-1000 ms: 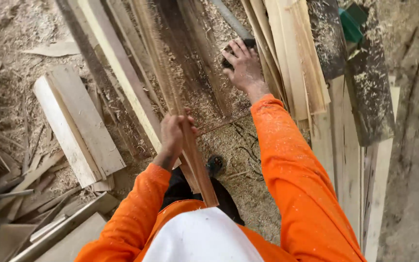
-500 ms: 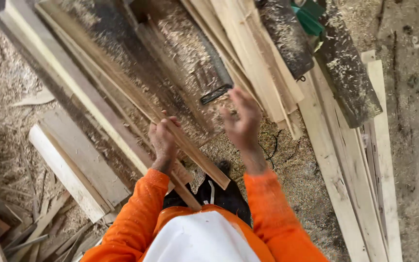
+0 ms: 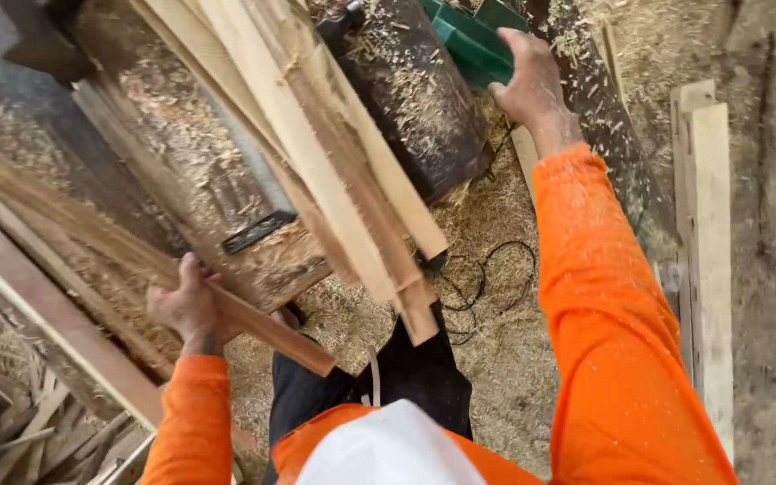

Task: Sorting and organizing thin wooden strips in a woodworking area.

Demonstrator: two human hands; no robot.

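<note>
Feeding a reddish wood strip (image 3: 253, 319) over the sawdusty machine bed (image 3: 226, 207), left hand (image 3: 189, 304) clamped around it; right hand (image 3: 532, 81) rested open-fingered on the green part (image 3: 469, 40). Next probably needed steady guiding.

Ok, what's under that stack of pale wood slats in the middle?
The wood slats lie across a sawdust-covered dark machine bed. Below their near ends are sawdust floor and a black cable. The bed directly beneath the stack is covered, so it can't be seen.
</note>
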